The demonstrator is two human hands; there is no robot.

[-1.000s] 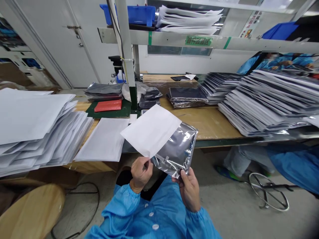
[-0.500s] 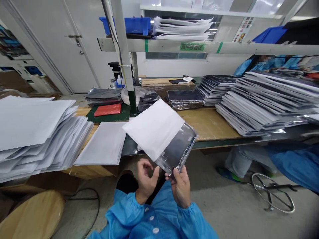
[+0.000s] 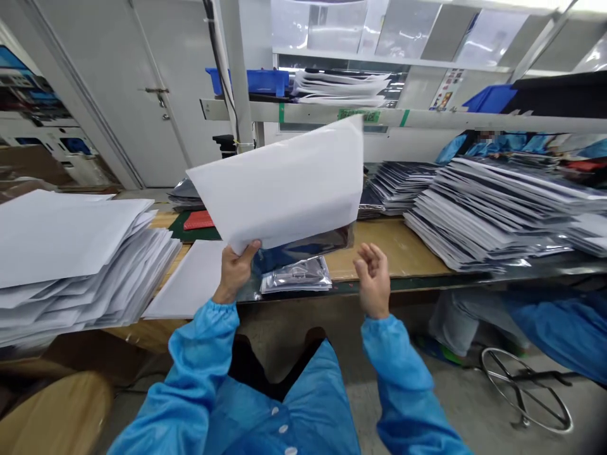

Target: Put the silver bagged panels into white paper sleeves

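A large white paper sheet (image 3: pixel 284 183) is raised and tilted above the bench, held at its lower left corner by my left hand (image 3: pixel 236 270), thumb on top. Below the sheet's lower edge shows a dark, glossy plastic bag (image 3: pixel 310 246); how much of it lies behind the paper is hidden. My right hand (image 3: pixel 374 278) is off to the right of the bag, touching nothing, its fingers loosely curled and apart from the thumb. Under the bag, at the bench edge, lies a small pile of clear-bagged sheets (image 3: pixel 298 277).
A tall stack of white sheets (image 3: pixel 71 253) fills the left, beside a lower paper pile (image 3: pixel 190 284). Stacks of dark-and-white bagged sheets (image 3: pixel 493 215) stand at right. A post (image 3: pixel 239 69) and shelf rail (image 3: pixel 303 114) cross behind. A wheeled stool base (image 3: pixel 526 392) is at lower right.
The sheet and bag have been lifted and turned. My left hand has moved from empty to gripping the paper's corner, while my right hand has let go of the bag and moved right.
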